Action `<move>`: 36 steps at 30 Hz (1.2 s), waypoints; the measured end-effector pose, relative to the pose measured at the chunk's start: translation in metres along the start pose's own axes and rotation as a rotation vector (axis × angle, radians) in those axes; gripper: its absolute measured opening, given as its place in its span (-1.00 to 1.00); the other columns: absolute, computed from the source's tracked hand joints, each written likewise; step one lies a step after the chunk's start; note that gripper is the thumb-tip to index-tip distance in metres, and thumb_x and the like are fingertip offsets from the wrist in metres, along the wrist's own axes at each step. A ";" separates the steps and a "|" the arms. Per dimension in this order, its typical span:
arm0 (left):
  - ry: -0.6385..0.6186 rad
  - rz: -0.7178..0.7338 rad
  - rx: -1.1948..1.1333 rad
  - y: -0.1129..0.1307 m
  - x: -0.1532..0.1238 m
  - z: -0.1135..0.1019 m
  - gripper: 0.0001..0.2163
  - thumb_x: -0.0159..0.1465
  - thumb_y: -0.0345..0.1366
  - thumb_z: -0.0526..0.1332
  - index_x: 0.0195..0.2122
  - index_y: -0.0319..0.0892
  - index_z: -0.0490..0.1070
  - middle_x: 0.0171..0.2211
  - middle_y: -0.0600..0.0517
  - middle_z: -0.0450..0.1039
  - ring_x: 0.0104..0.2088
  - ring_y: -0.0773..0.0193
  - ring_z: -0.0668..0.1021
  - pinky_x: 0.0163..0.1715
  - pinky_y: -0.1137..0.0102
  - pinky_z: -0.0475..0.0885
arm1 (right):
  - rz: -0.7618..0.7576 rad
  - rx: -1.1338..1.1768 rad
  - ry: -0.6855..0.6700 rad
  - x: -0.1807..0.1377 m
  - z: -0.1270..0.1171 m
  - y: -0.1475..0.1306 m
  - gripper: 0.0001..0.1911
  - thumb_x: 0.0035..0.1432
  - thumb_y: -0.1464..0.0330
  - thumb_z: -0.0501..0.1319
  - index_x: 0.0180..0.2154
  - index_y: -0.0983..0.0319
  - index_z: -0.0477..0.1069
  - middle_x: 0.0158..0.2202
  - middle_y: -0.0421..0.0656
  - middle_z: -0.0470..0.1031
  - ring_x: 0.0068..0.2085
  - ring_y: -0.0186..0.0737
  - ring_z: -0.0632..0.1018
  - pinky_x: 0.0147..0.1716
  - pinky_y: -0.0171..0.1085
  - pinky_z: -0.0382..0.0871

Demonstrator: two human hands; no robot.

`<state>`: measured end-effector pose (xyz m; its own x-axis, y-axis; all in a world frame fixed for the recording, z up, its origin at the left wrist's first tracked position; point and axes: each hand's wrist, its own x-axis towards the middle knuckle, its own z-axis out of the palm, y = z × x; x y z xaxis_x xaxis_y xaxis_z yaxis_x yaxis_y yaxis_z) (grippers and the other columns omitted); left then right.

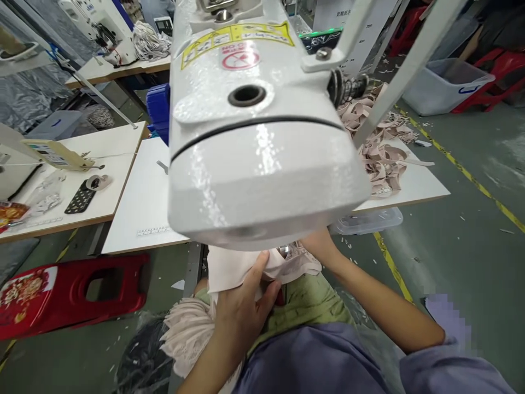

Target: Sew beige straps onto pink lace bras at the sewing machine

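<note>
Pale cloth (229,268) under near end of machine (262,180), long axis left to right, left hand (241,312) half closed on near edge, right hand (322,246) partly hidden, its grip I cannot tell, cloth's far edge covered

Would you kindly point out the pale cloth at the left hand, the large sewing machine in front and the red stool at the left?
Pale cloth (227,268): head view, on its flat left part.
Sewing machine (262,175): head view, on its white casing.
Red stool (70,295): head view, on its plain red surface.
</note>
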<state>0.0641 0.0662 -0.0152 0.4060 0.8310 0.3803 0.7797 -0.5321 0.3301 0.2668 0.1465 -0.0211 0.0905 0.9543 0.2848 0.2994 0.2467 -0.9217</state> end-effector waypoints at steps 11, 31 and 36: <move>-0.021 0.001 -0.009 0.003 0.002 0.003 -0.51 0.33 -0.18 0.22 0.27 -0.13 0.27 0.09 -0.13 0.51 0.13 -0.05 0.51 0.14 0.09 0.44 | 0.074 0.120 -0.008 -0.015 -0.002 0.008 -0.79 0.26 0.20 0.16 -0.23 0.18 0.45 -0.15 -0.11 0.48 -0.16 -0.19 0.50 -0.16 -0.21 0.40; 0.113 -0.114 0.004 0.011 -0.013 0.016 -0.22 0.38 -0.10 0.12 0.43 -0.35 -0.32 0.31 -0.50 0.12 0.23 -0.21 0.39 0.00 0.04 0.51 | 0.137 0.213 -0.026 -0.044 0.003 -0.009 -0.83 0.03 0.28 0.24 -0.36 0.17 0.28 -0.35 -0.21 0.37 -0.29 -0.22 0.40 -0.23 -0.22 0.28; 0.026 -0.157 0.024 0.009 -0.019 0.024 -0.20 0.38 -0.12 0.11 0.42 -0.37 -0.37 0.35 -0.52 0.00 0.28 -0.24 0.31 0.03 0.01 0.48 | 0.132 0.025 -0.055 -0.055 0.002 -0.012 -0.76 0.04 0.21 0.28 -0.29 0.17 0.33 -0.30 -0.18 0.44 -0.23 -0.16 0.44 -0.19 -0.19 0.27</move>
<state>0.0749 0.0494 -0.0404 0.2659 0.8989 0.3483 0.8437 -0.3918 0.3670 0.2557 0.0915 -0.0258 0.0752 0.9864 0.1464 0.2645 0.1218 -0.9567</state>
